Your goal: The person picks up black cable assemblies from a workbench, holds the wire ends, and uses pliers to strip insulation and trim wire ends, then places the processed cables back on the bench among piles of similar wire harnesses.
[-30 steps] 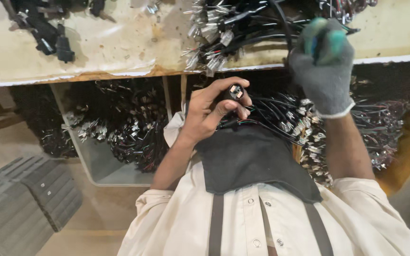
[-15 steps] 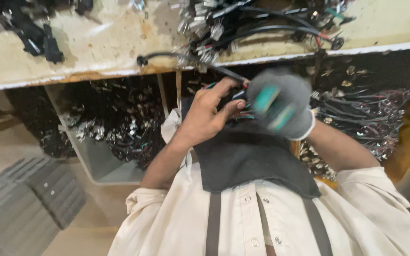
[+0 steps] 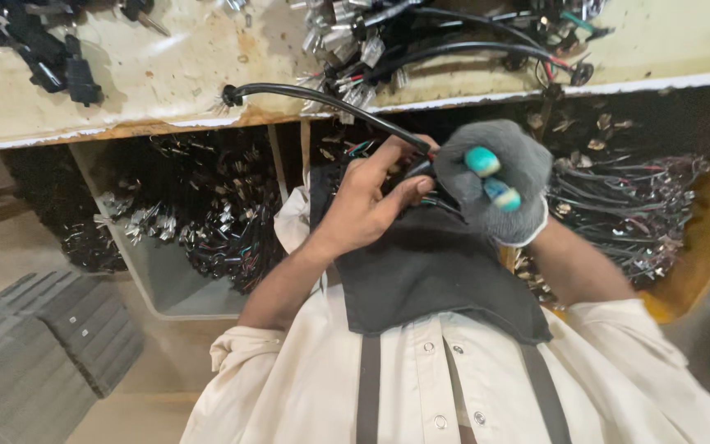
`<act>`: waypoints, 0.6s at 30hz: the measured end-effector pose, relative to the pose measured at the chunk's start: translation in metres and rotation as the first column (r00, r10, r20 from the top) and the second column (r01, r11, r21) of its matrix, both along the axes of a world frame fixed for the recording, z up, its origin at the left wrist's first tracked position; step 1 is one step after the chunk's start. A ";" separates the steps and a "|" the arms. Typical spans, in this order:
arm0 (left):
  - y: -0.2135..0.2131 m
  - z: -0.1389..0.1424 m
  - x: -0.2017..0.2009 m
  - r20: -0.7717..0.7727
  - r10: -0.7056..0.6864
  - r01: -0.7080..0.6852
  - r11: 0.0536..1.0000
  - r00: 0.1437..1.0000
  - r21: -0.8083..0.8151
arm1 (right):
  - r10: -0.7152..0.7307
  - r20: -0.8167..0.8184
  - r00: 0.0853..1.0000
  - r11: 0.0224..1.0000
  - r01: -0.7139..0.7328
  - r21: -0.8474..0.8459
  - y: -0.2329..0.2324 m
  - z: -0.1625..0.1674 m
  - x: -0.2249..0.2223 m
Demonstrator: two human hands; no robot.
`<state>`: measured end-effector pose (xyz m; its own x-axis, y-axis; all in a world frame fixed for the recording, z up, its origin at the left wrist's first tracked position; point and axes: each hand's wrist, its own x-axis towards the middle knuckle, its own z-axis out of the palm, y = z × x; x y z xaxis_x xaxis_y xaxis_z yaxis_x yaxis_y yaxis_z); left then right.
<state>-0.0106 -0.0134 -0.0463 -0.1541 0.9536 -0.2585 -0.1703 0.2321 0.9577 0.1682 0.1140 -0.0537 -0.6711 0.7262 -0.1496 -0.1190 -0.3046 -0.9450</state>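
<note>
A black sheathed cable point(image 3: 322, 103) with coloured wires showing at its near end runs from the edge of the worn cream-painted bench point(image 3: 166, 74) down to the two hands, which meet just below that edge, above a dark grey fabric apron point(image 3: 429, 271) at the person's chest. The bare left hand point(image 3: 367, 201) comes up from a bent elbow with the forearm slanting toward the bench, the wrist cocked and the fingers point(image 3: 408, 191) curled together around the near end of the cable, thumb laid along the top. The right hand point(image 3: 495, 185), in a grey knitted glove with teal-coated fingertips point(image 3: 483, 161), touches the left from the other side; its fingers are folded in, but whether they clamp on the cable or its wires cannot be told, since the glove hides the contact. The cable's far end, with bare strands fanned out, rests on the bench top. Further along the bench top lie a tangle of black cables with metal terminals point(image 3: 421, 41) and, toward the other end, several black plastic connectors point(image 3: 55, 62). Under the bench, open bins hold heaps of black wire harnesses point(image 3: 199, 222) on one side of the hands and more point(image 3: 626, 205) on the other. The person wears a cream button shirt point(image 3: 421, 386).
</note>
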 end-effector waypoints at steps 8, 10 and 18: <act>-0.010 0.005 0.000 -0.071 -0.007 0.028 0.957 0.997 0.290 | -0.288 -0.272 0.918 0.837 0.103 -0.538 -0.014 -0.003 0.009; -0.005 0.011 0.001 -0.112 0.018 0.022 0.938 0.994 0.345 | -0.242 -0.255 0.936 0.882 0.103 -0.459 -0.010 -0.008 -0.001; -0.007 0.017 -0.032 -0.847 -0.412 0.460 0.857 0.337 -0.233 | -0.296 0.330 0.897 0.393 -0.200 0.898 0.053 0.039 -0.025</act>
<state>-0.0423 -0.0207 -0.0297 0.1742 0.9608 -0.2157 0.8361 -0.0285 0.5479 0.1432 0.1666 -0.0146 -0.6882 0.6138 0.3869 0.3275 0.7386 -0.5893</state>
